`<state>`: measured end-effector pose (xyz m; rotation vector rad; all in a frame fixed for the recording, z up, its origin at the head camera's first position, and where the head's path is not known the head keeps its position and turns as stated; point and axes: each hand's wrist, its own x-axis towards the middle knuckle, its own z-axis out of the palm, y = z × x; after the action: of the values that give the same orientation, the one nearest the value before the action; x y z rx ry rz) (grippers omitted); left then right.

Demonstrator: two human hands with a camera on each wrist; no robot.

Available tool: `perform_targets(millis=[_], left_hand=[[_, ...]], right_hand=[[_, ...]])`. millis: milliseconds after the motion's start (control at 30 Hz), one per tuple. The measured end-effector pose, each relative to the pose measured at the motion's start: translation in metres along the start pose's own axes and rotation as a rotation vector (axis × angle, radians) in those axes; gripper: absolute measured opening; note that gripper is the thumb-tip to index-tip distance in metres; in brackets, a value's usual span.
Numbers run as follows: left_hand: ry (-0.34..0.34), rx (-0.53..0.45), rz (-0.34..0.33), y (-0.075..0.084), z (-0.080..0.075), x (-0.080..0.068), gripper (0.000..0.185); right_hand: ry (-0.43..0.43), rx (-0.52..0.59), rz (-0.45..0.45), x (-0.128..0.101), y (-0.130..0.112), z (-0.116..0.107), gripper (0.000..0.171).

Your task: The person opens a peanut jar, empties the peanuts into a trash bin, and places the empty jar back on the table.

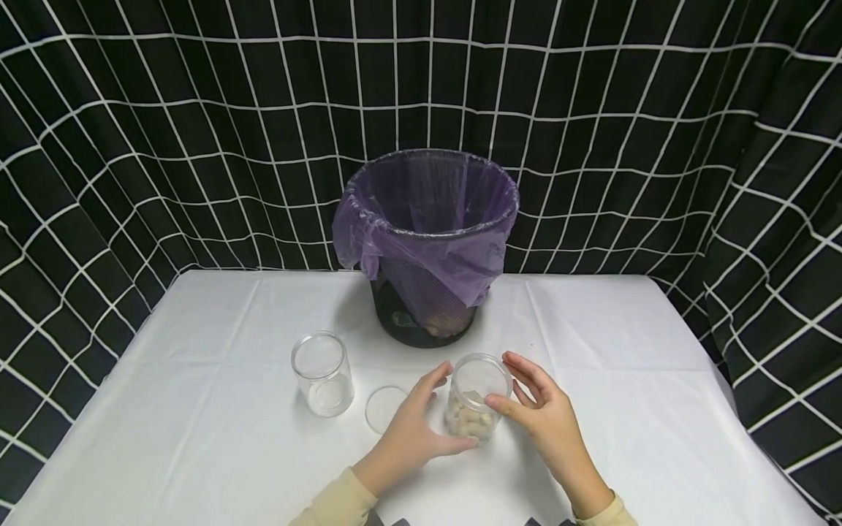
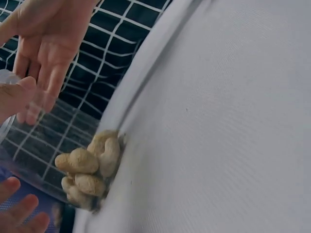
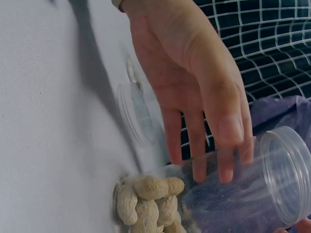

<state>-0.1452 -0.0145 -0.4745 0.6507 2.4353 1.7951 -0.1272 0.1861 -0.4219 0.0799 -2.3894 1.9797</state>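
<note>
step in hand, by judgement: taking hold of the clear plastic jar of peanuts (image 1: 475, 400), which stands open-mouthed just in front of the black mesh bin (image 1: 426, 245) lined with a thin purple bag. the left hand (image 1: 414, 429) and right hand (image 1: 541, 410) flank it, fingers straight and relaxed, tips touching or nearly touching its smooth wall, neither curled round it. next move likely calls for a firm two-sided grasp; the flat round lid (image 1: 384, 408) and an empty jar (image 1: 322, 372) lie left of the bin's front, on white cloth.

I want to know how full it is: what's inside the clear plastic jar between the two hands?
The clear plastic jar holds unshelled peanuts heaped at its bottom; the upper part is empty and its mouth is open. The left hand and right hand cover parts of its sides.
</note>
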Motion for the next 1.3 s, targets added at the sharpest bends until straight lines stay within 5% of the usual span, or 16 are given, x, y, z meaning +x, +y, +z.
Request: perform_targets(millis=[733, 1300], left_hand=[[-0.089, 0.013, -0.088, -0.014, 0.014, 0.013, 0.103], [-0.093, 0.022, -0.140, -0.011, 0.012, 0.014, 0.089]], right_hand=[[0.025, -0.084, 0.036, -0.003, 0.001, 0.016, 0.090], [0.080, -0.125, 0.058, -0.001, -0.002, 0.022, 0.087]])
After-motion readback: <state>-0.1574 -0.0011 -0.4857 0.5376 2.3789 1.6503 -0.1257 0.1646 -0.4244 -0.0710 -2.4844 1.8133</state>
